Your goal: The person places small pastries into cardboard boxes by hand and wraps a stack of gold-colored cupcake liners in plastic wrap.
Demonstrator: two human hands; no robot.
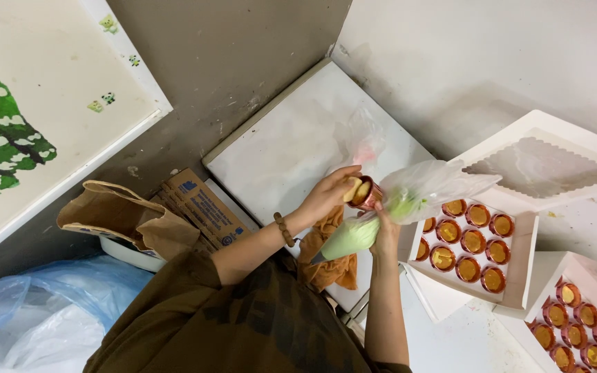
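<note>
The left hand (327,197) holds a small copper-coloured cup (365,193) up in the air, fingers wrapped round its side, just above an open white box (528,238) of the same filled cups. The right hand (384,231) is clenched around a piping bag (354,236) of pale green cream, its loose plastic top flaring out past the cup. A second box (551,266) of cups lies beside the first, and a brown paper bag (129,217) sits well apart.

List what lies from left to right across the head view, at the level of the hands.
Brown paper bag → cardboard box → left hand holding a cupcake → right hand on the piping bag → open cupcake box.
</note>
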